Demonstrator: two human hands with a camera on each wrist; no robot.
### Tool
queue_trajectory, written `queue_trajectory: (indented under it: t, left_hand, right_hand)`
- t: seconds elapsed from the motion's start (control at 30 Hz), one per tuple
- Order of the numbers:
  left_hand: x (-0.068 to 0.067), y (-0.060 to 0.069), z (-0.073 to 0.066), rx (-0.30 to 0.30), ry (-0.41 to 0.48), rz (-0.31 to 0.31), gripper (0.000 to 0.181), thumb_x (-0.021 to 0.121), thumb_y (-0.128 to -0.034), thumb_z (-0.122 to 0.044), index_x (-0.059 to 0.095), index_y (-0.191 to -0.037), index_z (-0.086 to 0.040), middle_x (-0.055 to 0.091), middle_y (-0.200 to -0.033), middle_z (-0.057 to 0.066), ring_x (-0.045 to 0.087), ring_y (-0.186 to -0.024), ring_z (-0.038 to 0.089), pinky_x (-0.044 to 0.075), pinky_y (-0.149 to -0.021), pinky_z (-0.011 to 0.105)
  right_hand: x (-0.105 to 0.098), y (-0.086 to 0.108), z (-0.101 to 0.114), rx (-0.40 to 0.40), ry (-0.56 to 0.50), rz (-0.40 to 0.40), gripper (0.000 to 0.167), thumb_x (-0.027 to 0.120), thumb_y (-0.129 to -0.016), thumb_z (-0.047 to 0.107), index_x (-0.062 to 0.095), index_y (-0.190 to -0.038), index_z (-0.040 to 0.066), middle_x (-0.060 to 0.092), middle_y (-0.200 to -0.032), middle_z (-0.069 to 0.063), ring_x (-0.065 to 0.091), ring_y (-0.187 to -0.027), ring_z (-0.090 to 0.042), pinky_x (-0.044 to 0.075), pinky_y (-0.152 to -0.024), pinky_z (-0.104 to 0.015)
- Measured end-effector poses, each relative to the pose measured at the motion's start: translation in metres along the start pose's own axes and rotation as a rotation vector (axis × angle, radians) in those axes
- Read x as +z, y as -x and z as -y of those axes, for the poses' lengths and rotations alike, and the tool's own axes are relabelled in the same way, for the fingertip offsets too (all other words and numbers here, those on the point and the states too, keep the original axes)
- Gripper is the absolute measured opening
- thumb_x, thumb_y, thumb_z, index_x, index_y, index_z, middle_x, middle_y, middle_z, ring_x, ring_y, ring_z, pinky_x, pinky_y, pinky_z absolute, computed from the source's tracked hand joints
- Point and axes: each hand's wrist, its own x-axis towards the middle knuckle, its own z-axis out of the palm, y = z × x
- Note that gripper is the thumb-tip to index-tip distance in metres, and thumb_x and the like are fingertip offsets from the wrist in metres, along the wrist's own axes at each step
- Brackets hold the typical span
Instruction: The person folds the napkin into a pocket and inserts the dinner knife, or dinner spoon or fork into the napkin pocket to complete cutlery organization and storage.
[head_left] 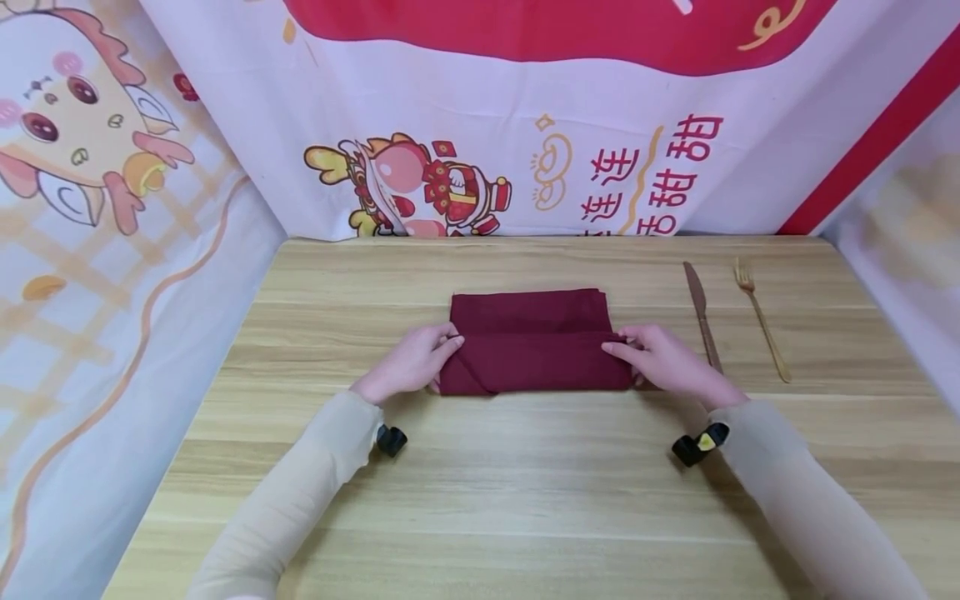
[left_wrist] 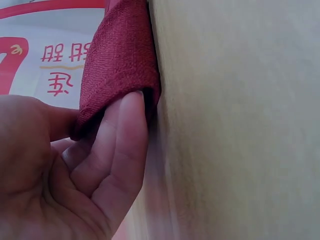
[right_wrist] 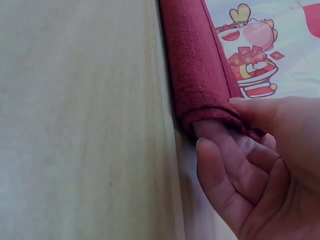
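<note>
A dark red cloth napkin [head_left: 536,362] lies folded on the wooden table, its near part doubled over in a band across the flatter far part. At the left end of that band, my left hand [head_left: 416,358] pinches the fold, thumb on the outside. In the left wrist view, fingers [left_wrist: 131,135] reach into the open end of the folded cloth [left_wrist: 122,60]. My right hand [head_left: 663,358] grips the opposite end, thumb on top. The right wrist view shows fingertips tucked inside the rolled-looking layers of the napkin [right_wrist: 197,65], with one finger outside below.
To the right of the napkin lie a table knife [head_left: 700,308] and a gold fork [head_left: 761,321], side by side on the wooden table [head_left: 525,500]. A printed cloth backdrop [head_left: 480,100] hangs at the table's far edge, and another patterned cloth [head_left: 112,333] borders the left.
</note>
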Motion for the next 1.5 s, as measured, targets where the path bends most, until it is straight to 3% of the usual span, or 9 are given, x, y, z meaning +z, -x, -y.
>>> queue_trajectory:
  t: [0.2, 0.4, 0.57, 0.73, 1.0, 1.23, 1.37, 1.5]
  left_hand:
    - [0.001, -0.005, 0.002, -0.061, 0.007, 0.01, 0.021, 0.046, -0.1107, -0.019, 0.06, -0.105, -0.003, 0.058, -0.062, 0.01, 0.062, -0.043, 0.022, 0.054, -0.043, 0.037]
    - [-0.001, -0.006, 0.001, -0.101, 0.068, 0.021, 0.023, 0.049, -0.1099, -0.02, 0.061, -0.109, -0.001, 0.058, -0.063, 0.01, 0.062, -0.045, 0.024, 0.055, -0.046, 0.037]
    - [-0.007, -0.001, 0.004, -0.141, 0.197, 0.0, 0.026, 0.056, -0.1072, -0.022, 0.063, -0.117, 0.001, 0.065, -0.076, 0.012, 0.064, -0.054, 0.024, 0.058, -0.053, 0.038]
    - [-0.013, 0.003, 0.009, -0.124, 0.274, -0.033, 0.024, 0.061, -0.1038, -0.014, 0.065, -0.119, 0.004, 0.07, -0.093, 0.014, 0.067, -0.069, 0.023, 0.061, -0.065, 0.036]
    - [-0.015, -0.001, 0.011, -0.099, 0.234, -0.076, 0.023, 0.056, -0.1065, -0.014, 0.065, -0.114, 0.005, 0.07, -0.092, 0.013, 0.07, -0.072, 0.023, 0.06, -0.07, 0.036]
    - [-0.012, -0.013, 0.02, -0.121, 0.143, -0.069, 0.019, 0.059, -0.1048, -0.012, 0.065, -0.112, 0.004, 0.069, -0.083, 0.009, 0.066, -0.064, 0.019, 0.058, -0.062, 0.033]
    - [-0.014, -0.015, 0.018, -0.121, 0.114, -0.064, 0.015, 0.061, -0.1035, -0.011, 0.066, -0.108, 0.002, 0.067, -0.08, 0.009, 0.065, -0.062, 0.019, 0.058, -0.059, 0.033]
    - [-0.016, -0.012, 0.016, -0.1, 0.062, -0.078, 0.02, 0.064, -0.1025, -0.019, 0.067, -0.111, -0.002, 0.07, -0.087, 0.008, 0.066, -0.067, 0.02, 0.057, -0.063, 0.034]
  right_hand:
    - [0.0, -0.01, 0.003, -0.034, 0.096, -0.019, 0.028, 0.059, -0.106, 0.027, 0.058, -0.084, 0.009, 0.049, -0.063, -0.001, 0.052, -0.053, -0.018, 0.045, -0.05, -0.031]
    - [0.003, -0.018, 0.001, 0.022, 0.125, -0.094, 0.024, 0.07, -0.099, 0.027, 0.069, -0.1, 0.003, 0.052, -0.067, 0.0, 0.043, -0.057, -0.015, 0.04, -0.058, -0.032]
    - [0.004, -0.018, 0.0, 0.058, 0.131, -0.136, 0.032, 0.075, -0.095, 0.033, 0.072, -0.107, 0.004, 0.064, -0.078, -0.003, 0.053, -0.064, -0.017, 0.045, -0.062, -0.034]
    - [-0.003, -0.012, 0.002, 0.051, 0.056, -0.162, 0.03, 0.075, -0.094, 0.036, 0.074, -0.106, 0.009, 0.068, -0.089, -0.005, 0.062, -0.072, -0.021, 0.051, -0.063, -0.033]
    - [-0.008, -0.013, 0.003, 0.103, -0.073, -0.143, 0.03, 0.072, -0.097, 0.034, 0.069, -0.107, 0.006, 0.068, -0.095, -0.012, 0.065, -0.073, -0.024, 0.06, -0.061, -0.036]
    - [-0.004, -0.023, -0.003, 0.111, 0.05, -0.156, 0.032, 0.075, -0.095, 0.035, 0.072, -0.108, 0.006, 0.068, -0.087, -0.007, 0.057, -0.067, -0.022, 0.047, -0.058, -0.031]
    - [-0.005, -0.025, -0.002, 0.148, 0.056, -0.161, 0.031, 0.078, -0.092, 0.036, 0.072, -0.103, 0.007, 0.066, -0.083, -0.006, 0.053, -0.069, -0.022, 0.043, -0.059, -0.032]
    - [-0.006, -0.024, -0.001, 0.147, 0.049, -0.162, 0.033, 0.079, -0.091, 0.036, 0.072, -0.103, 0.006, 0.065, -0.084, -0.006, 0.054, -0.071, -0.022, 0.045, -0.061, -0.032]
